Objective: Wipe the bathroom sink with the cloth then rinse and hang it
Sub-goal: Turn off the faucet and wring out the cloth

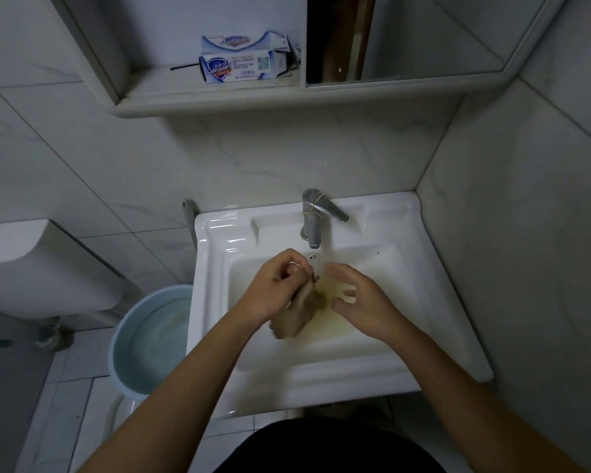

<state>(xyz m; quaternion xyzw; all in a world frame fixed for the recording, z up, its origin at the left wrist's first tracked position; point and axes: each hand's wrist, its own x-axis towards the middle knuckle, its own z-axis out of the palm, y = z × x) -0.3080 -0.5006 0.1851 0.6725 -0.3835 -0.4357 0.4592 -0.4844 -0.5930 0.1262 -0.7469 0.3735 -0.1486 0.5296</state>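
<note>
Holding the brown cloth (299, 315) over the sink (321, 380).
Fingers of the left hand (275, 290) pinch its top; the right hand (362, 302), fingers released, sits at 3 o'clock.

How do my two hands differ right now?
The left hand grips the brown cloth with curled fingers; the right hand is open, fingers spread, holding nothing. The left hand looks sharp; the right hand's fingers are blurred. Both are over the sink.
</note>
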